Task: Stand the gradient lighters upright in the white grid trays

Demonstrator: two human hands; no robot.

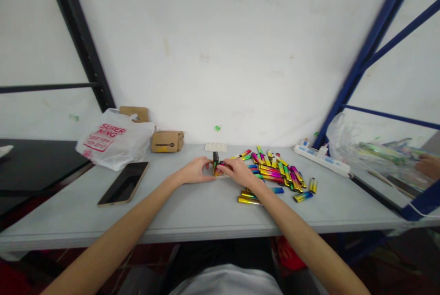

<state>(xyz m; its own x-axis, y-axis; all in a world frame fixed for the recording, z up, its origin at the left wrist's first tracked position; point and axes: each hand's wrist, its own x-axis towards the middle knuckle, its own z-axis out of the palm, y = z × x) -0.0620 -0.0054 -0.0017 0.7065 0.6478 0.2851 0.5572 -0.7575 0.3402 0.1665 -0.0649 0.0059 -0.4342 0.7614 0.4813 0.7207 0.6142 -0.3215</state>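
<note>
We pinch an upright lighter bunch [216, 166], dark tops and rainbow bodies, mid-counter [192, 212] near the back edge. Left hand [193, 172] and right hand [240, 173] both have fingers clenched on it. Cardboard box [167, 141] at back edge, shut. Loose lighter pile [275, 171] touching right wrist. Phone [123, 183] toward left edge.

"What carries it all?"

"1 pale grey table [192, 214], its back edge against the white wall."

"Left end?"

"A white plastic bag [113, 143] with red print. A phone [124, 183] lies screen up just in front of it, and 1 small cardboard box [167, 141] sits beside the bag."

"Middle?"

"A white tray [216, 147], right at the wall."

"And the right?"

"A heap of rainbow-coloured lighters [275, 170], with 2 lying just apart at its right edge. A white power strip [321, 157] lies behind them."
</note>
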